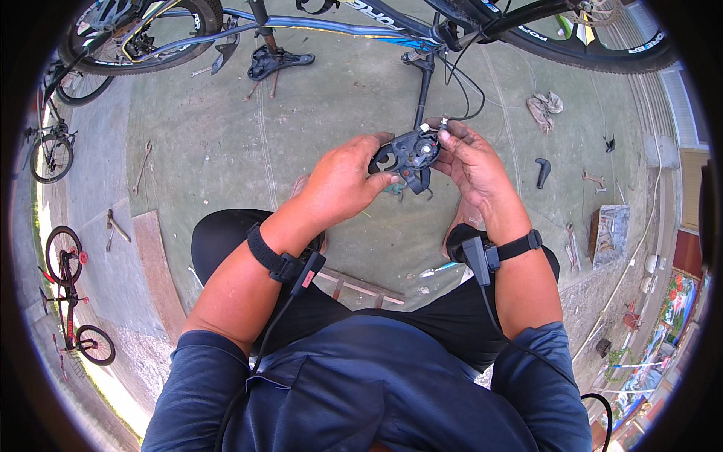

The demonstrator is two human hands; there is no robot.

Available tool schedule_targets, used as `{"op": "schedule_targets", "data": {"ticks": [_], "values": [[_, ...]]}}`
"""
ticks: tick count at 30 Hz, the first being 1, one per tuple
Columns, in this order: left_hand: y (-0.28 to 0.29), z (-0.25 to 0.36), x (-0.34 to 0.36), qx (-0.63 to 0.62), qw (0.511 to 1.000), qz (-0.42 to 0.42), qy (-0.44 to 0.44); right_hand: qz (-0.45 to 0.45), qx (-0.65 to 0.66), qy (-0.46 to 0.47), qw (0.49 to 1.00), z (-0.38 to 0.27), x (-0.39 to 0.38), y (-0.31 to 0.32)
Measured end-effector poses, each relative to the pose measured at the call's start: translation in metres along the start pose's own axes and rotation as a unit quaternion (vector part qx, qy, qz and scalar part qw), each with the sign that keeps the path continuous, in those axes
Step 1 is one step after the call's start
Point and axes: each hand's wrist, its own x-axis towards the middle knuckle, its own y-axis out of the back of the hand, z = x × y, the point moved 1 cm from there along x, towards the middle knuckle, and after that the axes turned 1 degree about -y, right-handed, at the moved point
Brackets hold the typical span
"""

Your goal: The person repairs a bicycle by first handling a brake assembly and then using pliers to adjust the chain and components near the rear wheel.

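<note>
Between my hands, just above my squatting knees, is a black bicycle shifter (407, 157) with its round inner mechanism showing. My left hand (350, 177) grips its left side, thumb along the lower edge. My right hand (463, 162) holds its upper right part, the thumb near a small silver fitting (444, 123) at the top. A black cable (474, 105) loops up from there toward the bicycle frame (361, 30) overhead. A black bar (421, 98) hangs down from the frame behind the shifter, its lower part hidden by the shifter.
A black saddle (275, 64) lies on the green mat (211, 135). Wrenches (142, 169), a hammer-like tool (118, 228), a black grip-shaped part (542, 173), a rag (544, 109) and a metal box (610, 237) lie around me. More bicycles (66, 290) stand at the left.
</note>
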Motion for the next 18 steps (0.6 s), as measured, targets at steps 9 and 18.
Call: {"op": "schedule_targets", "data": {"ticks": [9,18], "values": [[0.002,0.001,-0.001,0.005,1.0,-0.011,0.009,0.004,-0.007,-0.001,1.0,0.001,0.001,-0.001],[-0.004,-0.001,-0.002,-0.056,0.996,-0.038,0.055,0.012,-0.04,-0.047,0.998,0.013,0.008,0.007]]}}
